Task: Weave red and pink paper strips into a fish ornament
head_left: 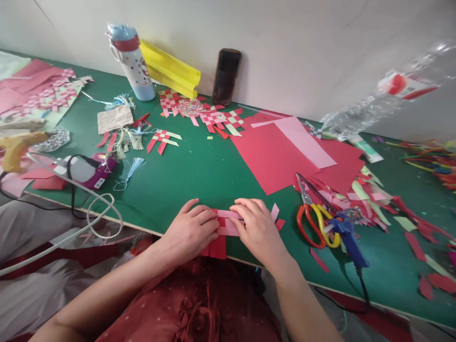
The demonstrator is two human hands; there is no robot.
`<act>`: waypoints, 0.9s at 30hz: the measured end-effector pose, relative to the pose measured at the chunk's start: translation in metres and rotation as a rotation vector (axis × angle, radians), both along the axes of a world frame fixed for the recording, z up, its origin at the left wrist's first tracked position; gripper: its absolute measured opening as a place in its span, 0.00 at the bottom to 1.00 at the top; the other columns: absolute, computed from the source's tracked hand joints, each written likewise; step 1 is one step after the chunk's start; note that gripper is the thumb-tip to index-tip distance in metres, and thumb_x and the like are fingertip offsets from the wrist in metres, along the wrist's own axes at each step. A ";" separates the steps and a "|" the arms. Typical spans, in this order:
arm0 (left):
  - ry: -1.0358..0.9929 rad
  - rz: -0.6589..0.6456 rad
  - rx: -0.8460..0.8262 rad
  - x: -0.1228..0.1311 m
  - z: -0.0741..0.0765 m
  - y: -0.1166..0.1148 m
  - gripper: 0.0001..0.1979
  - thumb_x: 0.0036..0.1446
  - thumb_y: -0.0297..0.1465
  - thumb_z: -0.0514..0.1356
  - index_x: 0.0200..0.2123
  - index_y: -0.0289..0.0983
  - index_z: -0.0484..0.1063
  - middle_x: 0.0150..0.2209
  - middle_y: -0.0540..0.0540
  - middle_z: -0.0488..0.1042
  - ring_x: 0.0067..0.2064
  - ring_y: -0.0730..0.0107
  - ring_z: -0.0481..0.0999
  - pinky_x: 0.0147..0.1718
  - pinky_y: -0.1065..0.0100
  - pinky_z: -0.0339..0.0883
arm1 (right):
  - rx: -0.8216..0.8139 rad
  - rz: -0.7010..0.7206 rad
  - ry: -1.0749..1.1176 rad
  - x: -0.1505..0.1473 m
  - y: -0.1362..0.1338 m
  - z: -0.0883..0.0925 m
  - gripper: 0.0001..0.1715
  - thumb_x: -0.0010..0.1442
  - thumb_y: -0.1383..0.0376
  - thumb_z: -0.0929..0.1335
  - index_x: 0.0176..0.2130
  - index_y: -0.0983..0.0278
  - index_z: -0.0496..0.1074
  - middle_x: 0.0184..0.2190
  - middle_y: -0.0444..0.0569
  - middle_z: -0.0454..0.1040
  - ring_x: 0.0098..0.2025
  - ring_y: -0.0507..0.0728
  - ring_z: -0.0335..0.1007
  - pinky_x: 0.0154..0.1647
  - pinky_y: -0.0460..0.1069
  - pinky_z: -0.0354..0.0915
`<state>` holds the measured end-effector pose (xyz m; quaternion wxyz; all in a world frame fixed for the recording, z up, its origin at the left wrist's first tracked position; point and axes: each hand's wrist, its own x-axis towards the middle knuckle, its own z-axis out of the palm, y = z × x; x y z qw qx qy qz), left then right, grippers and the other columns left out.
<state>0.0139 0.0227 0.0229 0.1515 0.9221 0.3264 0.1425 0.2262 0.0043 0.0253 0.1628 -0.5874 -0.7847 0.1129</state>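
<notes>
Red and pink paper strips [221,237] cross each other at the front edge of the green table, between my two hands. My left hand [194,230] presses its curled fingers on the left side of the strips. A pink paper strip [228,214] is pinched between the thumb and fingers of my right hand [257,227]. Ends of pink and red strips stick out past the right hand. My fingers and palms cover part of the strips.
Scissors [313,223] and a blue glue gun [349,237] lie right, near paper scraps [370,199]. Red sheets [270,156] lie behind. Left are a tassel [134,168], a power strip [101,171], cables and a yellow glue gun [17,147]. A bottle [133,66] and phone [227,76] stand at the wall.
</notes>
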 end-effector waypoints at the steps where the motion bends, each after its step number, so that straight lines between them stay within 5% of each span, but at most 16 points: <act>1: 0.001 0.004 0.004 0.001 0.000 0.001 0.09 0.66 0.31 0.54 0.40 0.38 0.73 0.45 0.47 0.76 0.50 0.62 0.72 0.60 0.50 0.52 | -0.004 0.003 0.026 0.000 0.000 0.001 0.07 0.64 0.66 0.66 0.41 0.64 0.74 0.46 0.54 0.75 0.49 0.63 0.65 0.50 0.60 0.66; 10: -0.045 0.041 -0.010 0.002 -0.002 0.001 0.07 0.62 0.25 0.54 0.39 0.37 0.72 0.44 0.45 0.75 0.46 0.62 0.71 0.54 0.55 0.60 | 0.027 0.027 0.171 -0.003 -0.012 0.007 0.05 0.64 0.69 0.66 0.35 0.61 0.72 0.37 0.49 0.76 0.41 0.58 0.67 0.44 0.55 0.64; 17: -0.145 0.165 -0.118 0.008 0.002 0.013 0.15 0.58 0.27 0.60 0.49 0.35 0.70 0.47 0.42 0.74 0.49 0.57 0.69 0.50 0.55 0.63 | 0.147 0.042 0.238 -0.006 -0.020 0.010 0.05 0.64 0.70 0.66 0.36 0.62 0.72 0.36 0.49 0.76 0.41 0.58 0.68 0.44 0.55 0.64; 22: -0.213 0.118 -0.312 0.018 0.007 0.024 0.05 0.58 0.24 0.58 0.34 0.37 0.74 0.33 0.48 0.77 0.38 0.66 0.72 0.41 0.64 0.65 | 0.204 -0.007 0.294 0.003 -0.019 0.010 0.03 0.63 0.69 0.67 0.37 0.61 0.71 0.36 0.48 0.76 0.42 0.57 0.70 0.46 0.55 0.65; 27: -0.307 0.193 -0.536 0.022 0.016 0.029 0.06 0.58 0.28 0.58 0.31 0.38 0.75 0.30 0.50 0.77 0.35 0.69 0.72 0.36 0.69 0.64 | 0.172 -0.251 0.468 0.024 -0.018 0.004 0.08 0.63 0.61 0.67 0.43 0.59 0.71 0.42 0.50 0.74 0.44 0.57 0.71 0.47 0.54 0.67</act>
